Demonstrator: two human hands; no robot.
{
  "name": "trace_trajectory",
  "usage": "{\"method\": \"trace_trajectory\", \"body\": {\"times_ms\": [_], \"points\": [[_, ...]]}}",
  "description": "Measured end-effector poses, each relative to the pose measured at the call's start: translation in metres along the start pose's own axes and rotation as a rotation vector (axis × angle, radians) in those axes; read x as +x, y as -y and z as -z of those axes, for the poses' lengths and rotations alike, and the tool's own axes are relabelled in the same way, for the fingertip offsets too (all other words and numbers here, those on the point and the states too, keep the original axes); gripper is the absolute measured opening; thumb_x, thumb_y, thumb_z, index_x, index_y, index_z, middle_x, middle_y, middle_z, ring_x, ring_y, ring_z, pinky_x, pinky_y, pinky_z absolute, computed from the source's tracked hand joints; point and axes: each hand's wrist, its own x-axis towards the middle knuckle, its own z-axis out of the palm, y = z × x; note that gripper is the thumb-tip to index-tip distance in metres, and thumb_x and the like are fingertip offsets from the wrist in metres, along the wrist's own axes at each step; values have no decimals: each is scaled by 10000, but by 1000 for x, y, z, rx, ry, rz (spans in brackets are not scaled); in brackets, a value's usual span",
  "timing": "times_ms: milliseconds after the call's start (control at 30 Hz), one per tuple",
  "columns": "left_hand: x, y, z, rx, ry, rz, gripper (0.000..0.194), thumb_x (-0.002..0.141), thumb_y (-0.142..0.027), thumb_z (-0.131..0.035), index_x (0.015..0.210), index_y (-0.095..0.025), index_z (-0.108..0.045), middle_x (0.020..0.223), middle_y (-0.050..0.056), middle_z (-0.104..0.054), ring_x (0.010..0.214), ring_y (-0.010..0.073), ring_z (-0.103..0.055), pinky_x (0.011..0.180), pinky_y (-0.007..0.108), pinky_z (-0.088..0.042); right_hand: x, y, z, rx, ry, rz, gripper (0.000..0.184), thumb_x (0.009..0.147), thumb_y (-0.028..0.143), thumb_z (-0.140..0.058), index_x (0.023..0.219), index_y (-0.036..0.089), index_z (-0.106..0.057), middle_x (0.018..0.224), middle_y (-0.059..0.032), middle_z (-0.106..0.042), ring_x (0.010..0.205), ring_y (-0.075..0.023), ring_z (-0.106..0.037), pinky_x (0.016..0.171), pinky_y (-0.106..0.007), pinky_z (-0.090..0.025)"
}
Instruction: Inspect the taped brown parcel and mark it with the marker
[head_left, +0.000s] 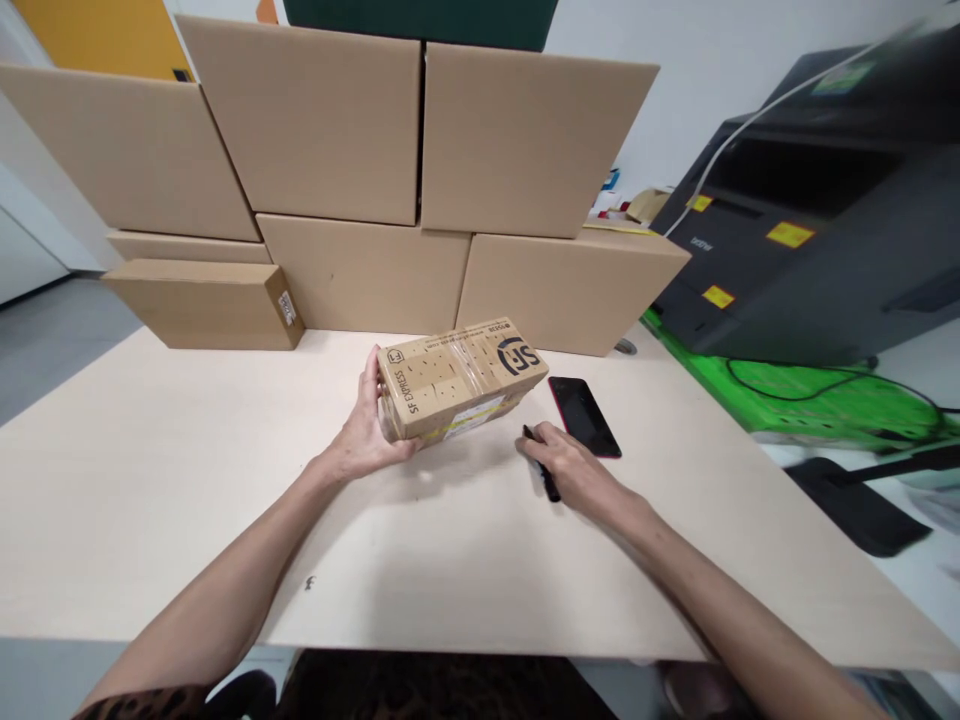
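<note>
A small cardboard parcel box [465, 372] with SF Express print, clear tape and a white and yellow label is held tilted over the table by my left hand [371, 430]. My fingers and thumb grip its left end. My right hand [566, 460], to the right of the parcel and apart from it, is closed around a slim black tool [550, 482] that looks like a box cutter; no blade can be made out. Just beyond my right hand lies a black phone [585, 415] with a red edge, flat on the table.
Large plain cardboard boxes [360, 275] are stacked along the back of the pale table [187, 520]. A flatter box [210, 305] stands at the back left. To the right are a dark Brother printer [787, 240] and a bright green crate [787, 395] with a black cable.
</note>
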Motion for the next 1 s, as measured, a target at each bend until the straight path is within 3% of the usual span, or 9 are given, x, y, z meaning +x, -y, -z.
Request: {"method": "trace_trajectory", "body": {"times_ms": [100,200,300,367,500,667,800,900,1000], "points": [[1,1,2,-30,11,4,1537,737,-615,-924,1737,-349,213,1835,228,-26,1659,562,-222,1323,797,-222,4,3,-11,-25,45,-13,427,987,-1,-407,1067,211,-769,940,-102,-669,852,-244,-658,765,-337,-535],[4,2,4,-70,18,38,1563,722,-656,-916,1743,-312,217,1843,238,-67,1672,558,-206,1341,784,-187,6,-5,-10,-43,35,-100,450,1024,59,-397,1283,198,-738,1073,-143,-717,983,-272,-705,884,-374,-569],[8,1,6,-129,36,75,1614,684,-677,-931,1747,-281,217,1833,249,-152,1683,550,-193,1355,767,-163,7,-20,0,-169,0,-424,461,1085,274,-434,1476,140,-638,1283,-221,-719,1197,-368,-692,1050,-493,-535],[9,0,6,-161,54,91,1626,669,-666,-943,1752,-278,207,1831,243,-181,1691,540,-186,1364,751,-158,8,-33,7,-242,15,-690,635,1074,493,-488,1571,103,-543,1397,-279,-679,1316,-458,-640,1098,-583,-494],[10,-2,7,-182,64,107,1625,655,-657,-949,1758,-287,187,1853,228,-109,1695,537,-179,1373,733,-137,13,-58,15,-158,122,-965,959,953,748,-574,1651,112,-408,1481,-327,-629,1429,-516,-577,1124,-610,-467],[8,-3,6,-176,59,92,1615,663,-651,-942,1759,-278,185,1849,234,-113,1695,546,-162,1368,740,-122,20,-85,17,192,-21,-1082,1232,670,679,-879,1630,82,-389,1562,-379,-566,1495,-567,-511,1202,-668,-401],[6,-1,5,-156,56,68,1605,660,-625,-953,1764,-284,162,1854,237,-63,1699,546,-133,1360,750,-128,19,-99,14,382,-145,-1114,1239,483,580,-985,1507,107,-472,1424,-329,-692,1326,-505,-666,1108,-623,-522],[6,2,5,-150,47,47,1612,645,-621,-967,1768,-298,144,1851,242,-60,1681,561,-187,1342,778,-159,12,-100,8,537,-272,-1083,977,446,542,-1005,1259,196,-589,1112,-191,-814,976,-395,-784,849,-538,-640],[7,4,5,-147,45,32,1606,647,-624,-970,1768,-315,138,1848,237,-87,1662,561,-247,1331,788,-193,5,-94,1,750,-458,-961,749,430,532,-1021,985,248,-605,804,-54,-788,678,-279,-741,607,-422,-622]]}}
